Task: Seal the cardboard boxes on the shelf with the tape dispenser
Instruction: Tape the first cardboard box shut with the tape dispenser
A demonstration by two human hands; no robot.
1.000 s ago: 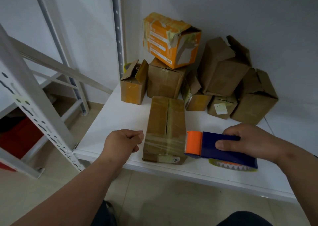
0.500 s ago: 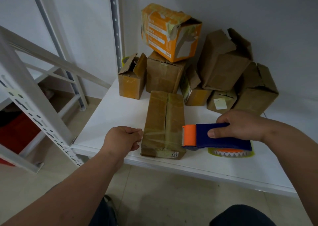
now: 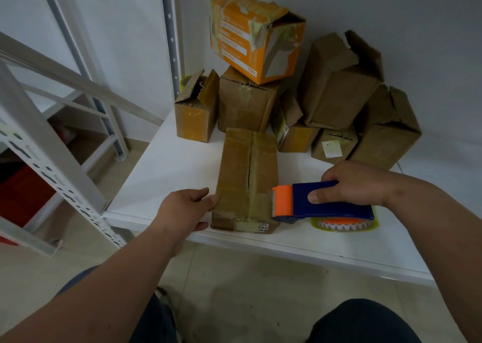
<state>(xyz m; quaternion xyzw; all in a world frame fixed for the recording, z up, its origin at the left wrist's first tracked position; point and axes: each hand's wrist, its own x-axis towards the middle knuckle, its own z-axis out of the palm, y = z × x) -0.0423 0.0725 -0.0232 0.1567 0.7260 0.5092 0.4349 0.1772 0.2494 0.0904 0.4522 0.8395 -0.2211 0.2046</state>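
Gripping the tape dispenser [image 3: 323, 203] with my right hand [image 3: 357, 183], orange end against the long box [image 3: 247, 175]; left hand [image 3: 182, 212] touches its side, fingers relaxed.

A long cardboard box [image 3: 247, 178] of matt brown card, glossy where clear tape wraps it and paper-labelled at its near end, lies on a smooth white shelf [image 3: 167, 170]. Beside it, a tape dispenser [image 3: 323, 201] of smooth blue and orange plastic carries a shiny roll of clear tape [image 3: 344, 224]. Behind, plain brown cartons [image 3: 339, 89] show creased, torn, dull card; an orange printed box [image 3: 250, 34] has a slight sheen under peeling tape. The perforated upright [image 3: 44, 165] is white painted metal. The floor [image 3: 247, 285] is pale, smooth tile.
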